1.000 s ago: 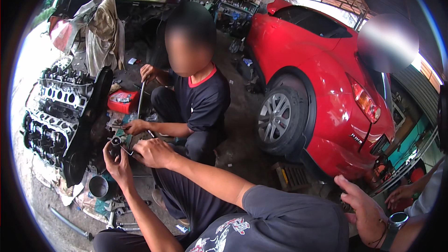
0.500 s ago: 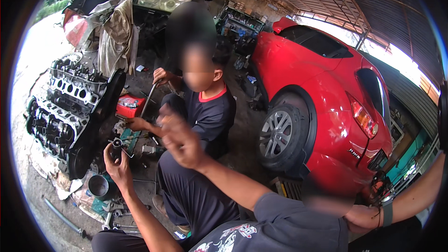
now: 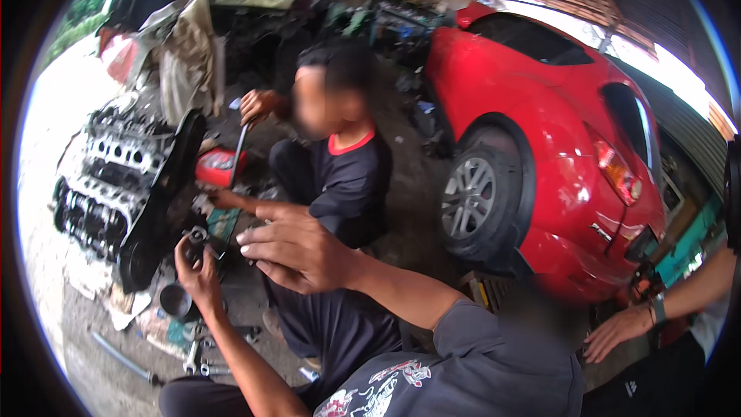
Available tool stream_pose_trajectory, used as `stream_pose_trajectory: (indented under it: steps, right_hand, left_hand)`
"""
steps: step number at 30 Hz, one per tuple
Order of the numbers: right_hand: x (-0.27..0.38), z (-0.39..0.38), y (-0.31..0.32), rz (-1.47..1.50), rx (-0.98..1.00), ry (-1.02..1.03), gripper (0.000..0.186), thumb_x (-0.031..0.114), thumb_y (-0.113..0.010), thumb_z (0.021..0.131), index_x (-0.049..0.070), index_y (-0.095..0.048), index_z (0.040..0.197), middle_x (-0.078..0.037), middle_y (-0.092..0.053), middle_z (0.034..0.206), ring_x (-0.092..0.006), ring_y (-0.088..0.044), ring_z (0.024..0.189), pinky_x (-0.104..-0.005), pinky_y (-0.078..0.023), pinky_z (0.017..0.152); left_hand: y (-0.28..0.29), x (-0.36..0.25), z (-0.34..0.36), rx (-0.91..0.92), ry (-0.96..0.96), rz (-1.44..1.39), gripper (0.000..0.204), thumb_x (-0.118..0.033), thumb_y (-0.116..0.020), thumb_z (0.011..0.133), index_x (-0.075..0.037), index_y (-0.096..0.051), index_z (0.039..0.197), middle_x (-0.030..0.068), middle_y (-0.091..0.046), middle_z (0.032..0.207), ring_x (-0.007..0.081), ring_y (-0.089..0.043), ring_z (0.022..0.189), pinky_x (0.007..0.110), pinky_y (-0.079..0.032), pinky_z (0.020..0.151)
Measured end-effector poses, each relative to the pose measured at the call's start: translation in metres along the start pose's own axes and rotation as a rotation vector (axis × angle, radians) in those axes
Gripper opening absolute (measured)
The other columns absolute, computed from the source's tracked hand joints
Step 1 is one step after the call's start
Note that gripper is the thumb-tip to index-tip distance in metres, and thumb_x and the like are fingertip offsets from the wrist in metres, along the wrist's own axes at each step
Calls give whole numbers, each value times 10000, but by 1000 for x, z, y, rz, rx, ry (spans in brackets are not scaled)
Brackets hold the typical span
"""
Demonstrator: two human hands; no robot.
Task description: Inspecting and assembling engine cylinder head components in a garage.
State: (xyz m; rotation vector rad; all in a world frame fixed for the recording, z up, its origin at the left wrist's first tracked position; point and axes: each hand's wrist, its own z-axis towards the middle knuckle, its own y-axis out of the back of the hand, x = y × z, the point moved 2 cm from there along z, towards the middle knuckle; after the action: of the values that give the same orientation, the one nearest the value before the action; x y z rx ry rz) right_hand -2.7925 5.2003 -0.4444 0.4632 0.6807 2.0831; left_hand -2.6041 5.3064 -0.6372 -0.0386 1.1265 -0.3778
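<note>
My left hand is closed around a small dark cylindrical engine part with a pale metal ring at its top, held up near the engine. Thumb and fingers grip it from below. To its right, my right hand is raised with the back of it showing and its fingers stretched to the left, somewhat apart. I see nothing clearly held in it. Its fingertips are slightly short of the part. Beyond them a co-worker in a dark shirt squats, holding a long metal bar upright.
An opened engine stands at left. A red box lies beyond my hands. Below are a dark bowl, wrenches and a hose. A red car stands at right, with another person's hand near it.
My right hand has come down slightly and turned, from blurred motion to clearer view. My left hand keeps the part. At right, the other person's hand has moved apart and now hangs with fingers spread.
</note>
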Motion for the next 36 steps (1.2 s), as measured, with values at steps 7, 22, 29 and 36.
stream_pose_trajectory:
  steps: [7,22,29,36]
  right_hand:
    - [-53,-38,-84,130,140,-185,131,119,-718,838,60,-725,954,-145,-716,890,-365,-700,920,-439,-558,857]
    - [-89,-67,-160,89,563,-413,392,392,-598,961,61,-649,1165,-143,-718,917,-298,-693,880,-507,-416,1042]
    - [-95,-71,-154,129,637,-457,480,434,-568,972,75,-589,1289,-174,-712,998,-325,-686,963,-528,-391,1062]
    - [-95,-76,-155,120,613,-417,519,476,-545,972,57,-594,1274,-193,-711,1008,-346,-677,996,-546,-404,1051]
  left_hand:
    - [-2,-8,-19,16,23,167,428,-54,-765,830,-42,-605,1227,58,-624,1138,162,-612,1012,306,-542,796]
    - [50,14,-37,-39,72,438,335,-15,-705,845,-16,-599,1163,55,-624,1022,136,-637,917,277,-546,790]
    - [35,19,-29,-37,132,340,342,-30,-711,801,-9,-618,1130,102,-633,1025,206,-655,947,319,-526,839]
    - [27,18,-28,-15,34,425,346,-34,-717,791,-13,-617,1121,132,-644,1022,269,-657,935,343,-517,836]
